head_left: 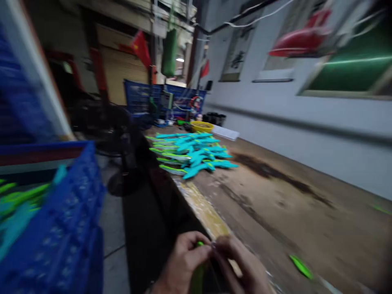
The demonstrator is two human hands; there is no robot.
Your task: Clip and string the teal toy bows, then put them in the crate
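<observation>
Low in the middle of the view, my left hand (187, 259) is closed, thumb and finger pinching a lime-green piece (198, 275) that hangs down below the fingers. Right beside it, the fingertips of my right hand (245, 261) meet those of the left in a pinch. Blur and the fingers themselves hide what the right hand grips. A loose lime-green strip (301, 267) lies on the worktable (275, 228), to the right of my hands. Further up the table is a pile of long, curved teal pieces (199, 151) with lime-green and pale-grey pointed parts.
On the left stands a blue crate (76, 204) with more teal and green pieces inside. Behind the pile are a yellow bowl (202, 126) and a white tray (226, 132). A red lampshade (298, 41) hangs at upper right, near the wall.
</observation>
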